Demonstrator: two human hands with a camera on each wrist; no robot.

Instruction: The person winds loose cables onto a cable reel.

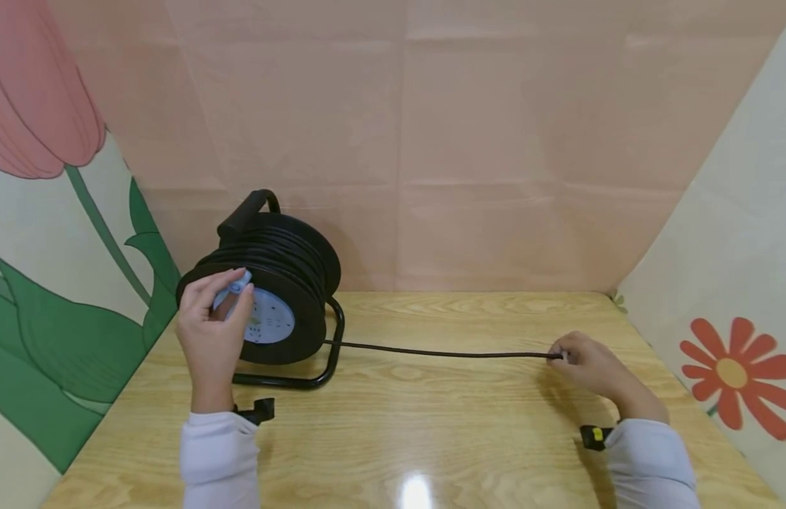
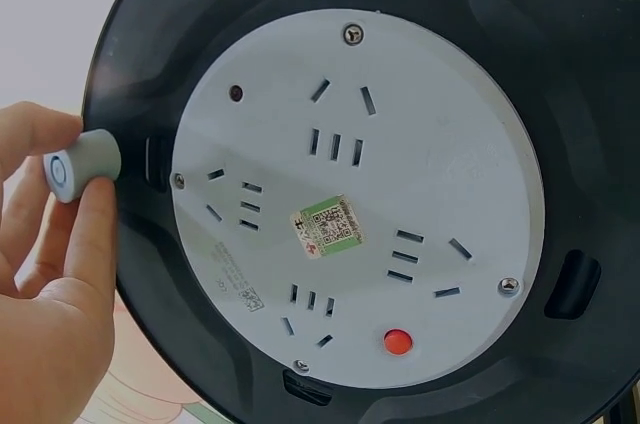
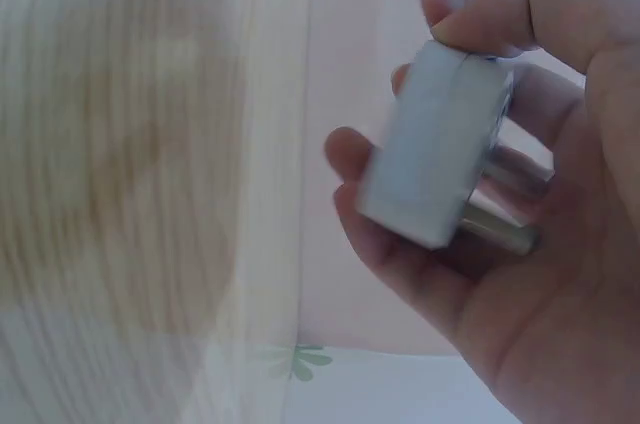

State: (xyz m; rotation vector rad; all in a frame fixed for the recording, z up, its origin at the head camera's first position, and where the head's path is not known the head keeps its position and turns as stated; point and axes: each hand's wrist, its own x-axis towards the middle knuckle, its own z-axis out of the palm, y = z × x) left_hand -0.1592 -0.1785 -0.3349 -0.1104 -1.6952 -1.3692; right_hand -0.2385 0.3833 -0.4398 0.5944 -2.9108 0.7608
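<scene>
A black cable reel point(image 1: 313, 332) stands at the left of the table, black cable wound around its drum. My left hand point(image 1: 210, 339) pinches a small pale blue-grey knob point(image 2: 88, 166) between thumb and fingers, near the rim of the reel's front disc. Inside that disc is a round pale socket panel point(image 2: 270, 144) with slots, a red button point(image 2: 398, 342) and a sticker. From the reel a cable point(image 1: 444, 353) stretches right, nearly straight. At its end my right hand point(image 1: 587, 364) holds a pale plug point(image 3: 430, 144), fingers curled about it; metal pins point toward the palm.
A black tubular stand point(image 1: 304, 383) supports the reel, and a black carry handle point(image 1: 240, 215) rises above it. The wooden table point(image 1: 431, 424) meets a pinkish backdrop point(image 1: 495, 141) behind, with flower-printed panels at both sides.
</scene>
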